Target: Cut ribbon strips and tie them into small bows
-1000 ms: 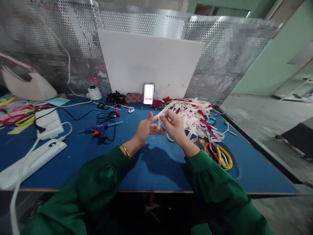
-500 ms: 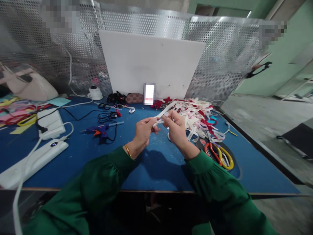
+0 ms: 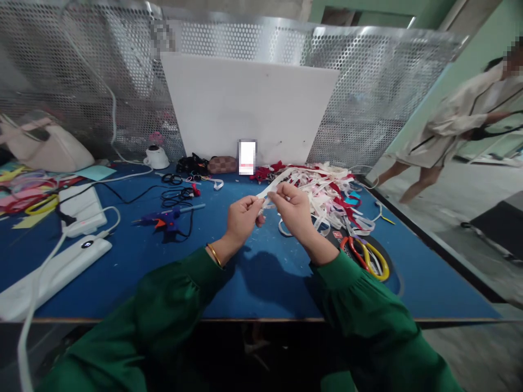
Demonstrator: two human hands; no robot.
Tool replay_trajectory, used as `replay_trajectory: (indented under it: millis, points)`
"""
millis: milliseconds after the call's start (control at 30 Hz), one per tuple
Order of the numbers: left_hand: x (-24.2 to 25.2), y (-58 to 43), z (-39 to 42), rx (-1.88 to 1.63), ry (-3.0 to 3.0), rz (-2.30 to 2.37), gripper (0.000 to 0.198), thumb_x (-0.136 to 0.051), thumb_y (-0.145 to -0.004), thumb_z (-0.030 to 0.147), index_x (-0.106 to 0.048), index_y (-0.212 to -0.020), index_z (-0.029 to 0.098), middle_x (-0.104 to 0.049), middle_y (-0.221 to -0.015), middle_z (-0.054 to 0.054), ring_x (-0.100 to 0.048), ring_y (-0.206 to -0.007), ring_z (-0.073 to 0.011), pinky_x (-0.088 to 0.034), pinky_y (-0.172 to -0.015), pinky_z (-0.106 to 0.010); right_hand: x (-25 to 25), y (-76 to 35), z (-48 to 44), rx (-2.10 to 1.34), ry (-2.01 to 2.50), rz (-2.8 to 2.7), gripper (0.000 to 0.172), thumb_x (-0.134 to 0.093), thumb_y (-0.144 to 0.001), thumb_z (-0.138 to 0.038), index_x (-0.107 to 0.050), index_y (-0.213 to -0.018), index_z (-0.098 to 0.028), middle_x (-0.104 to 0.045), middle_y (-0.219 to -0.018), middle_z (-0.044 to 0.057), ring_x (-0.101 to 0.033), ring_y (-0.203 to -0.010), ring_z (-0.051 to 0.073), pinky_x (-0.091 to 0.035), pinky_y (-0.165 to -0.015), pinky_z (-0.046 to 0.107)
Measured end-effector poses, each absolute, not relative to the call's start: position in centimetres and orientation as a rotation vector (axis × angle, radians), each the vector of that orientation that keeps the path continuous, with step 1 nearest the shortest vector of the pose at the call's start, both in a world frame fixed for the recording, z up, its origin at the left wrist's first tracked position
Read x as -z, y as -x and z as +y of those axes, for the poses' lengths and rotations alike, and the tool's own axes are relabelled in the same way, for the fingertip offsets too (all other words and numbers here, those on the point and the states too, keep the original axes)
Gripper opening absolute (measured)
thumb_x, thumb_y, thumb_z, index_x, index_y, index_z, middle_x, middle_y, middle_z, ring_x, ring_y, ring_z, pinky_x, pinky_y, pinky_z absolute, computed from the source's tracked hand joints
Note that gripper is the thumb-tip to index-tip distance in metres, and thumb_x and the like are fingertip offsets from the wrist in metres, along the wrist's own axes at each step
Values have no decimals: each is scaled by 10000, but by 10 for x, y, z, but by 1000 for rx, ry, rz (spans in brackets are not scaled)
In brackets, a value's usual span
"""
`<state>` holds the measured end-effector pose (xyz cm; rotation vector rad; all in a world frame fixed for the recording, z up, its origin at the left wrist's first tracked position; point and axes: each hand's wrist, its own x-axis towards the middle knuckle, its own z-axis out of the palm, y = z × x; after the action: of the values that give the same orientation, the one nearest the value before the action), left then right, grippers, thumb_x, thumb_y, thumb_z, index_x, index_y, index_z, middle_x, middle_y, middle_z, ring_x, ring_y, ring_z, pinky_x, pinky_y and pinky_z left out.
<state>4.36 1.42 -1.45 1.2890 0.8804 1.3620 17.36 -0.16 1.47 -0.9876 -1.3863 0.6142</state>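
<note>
Pinched between the fingers of my left hand (image 3: 244, 218) is a white ribbon (image 3: 271, 187), and a strip of it runs back toward the heap behind. My right hand (image 3: 293, 211) is closed on the same ribbon just beside the left, thumb against forefinger. Both hands are raised over the middle of the blue table, close together. The folds of ribbon between the fingertips are partly hidden. Behind and right of my right hand lies a tangled heap of ribbons (image 3: 327, 190) in white, pink and red.
Red-and-yellow-handled scissors (image 3: 378, 261) lie on a dark round mat at right. At left are a blue glue gun (image 3: 167, 219), a white power bank (image 3: 57, 280) and a power strip (image 3: 84, 209). A lit phone (image 3: 247, 157) leans against a white board (image 3: 251, 109). A person (image 3: 453, 120) walks beyond the table.
Both hands stay pinched on the ribbon, with my right fingertips shifted slightly. A person has come into view at the far right. The view has moved a little.
</note>
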Motion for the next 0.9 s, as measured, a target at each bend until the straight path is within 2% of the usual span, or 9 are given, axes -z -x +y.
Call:
replay_trajectory:
  millis: [100, 333, 433, 567, 767, 900]
  points:
    - [13, -43, 15, -1373, -1247, 875, 251, -705, -777, 393, -660, -712, 155, -546, -431, 48, -462, -357, -73, -521, -533, -249, -19, -173, -7, -463, 990, -1477, 292, -630, -807, -258, -426, -605, -205, -352, -571, -55, -340, -574, 101, -282, -561, 261]
    - [13, -41, 19, -1291, -1063, 749, 254, -738, -724, 380, -672, -788, 143, -554, -452, 65, -462, -363, -68, -571, -617, -295, -11, -168, 3, -941, 867, -1107, 284, -696, -738, -317, -448, -639, -222, -316, -523, -94, -264, -431, 62, -244, -435, 234]
    - [14, -40, 19, -1254, -1050, 713, 265, -759, -711, 392, -652, -766, 155, -562, -463, 66, -463, -363, -66, -578, -638, -308, -10, -168, 6, -1005, 840, -1018, 303, -732, -697, -308, -452, -623, -216, -317, -504, -105, -254, -406, 46, -243, -413, 222]
    - [12, -40, 16, -1233, -1059, 696, 290, -798, -687, 389, -614, -692, 165, -554, -465, 66, -465, -384, -60, -581, -687, -319, -12, -168, 5, -1008, 858, -995, 300, -737, -684, -315, -462, -625, -212, -334, -505, -106, -282, -402, 43, -261, -406, 216]
    - [11, -40, 16, -1244, -1106, 701, 250, -810, -672, 343, -637, -692, 163, -558, -483, 56, -485, -439, -66, -573, -734, -326, -11, -169, 7, -1007, 859, -1007, 320, -734, -693, -348, -448, -635, -216, -336, -521, -105, -313, -408, 49, -281, -428, 227]
    - [10, -37, 22, -1373, -1071, 747, 227, -800, -661, 324, -647, -698, 162, -556, -491, 56, -489, -457, -67, -560, -724, -306, -12, -178, 9, -918, 1019, -1289, 262, -730, -722, -411, -593, -823, -212, -412, -545, -90, -441, -477, 97, -351, -510, 254]
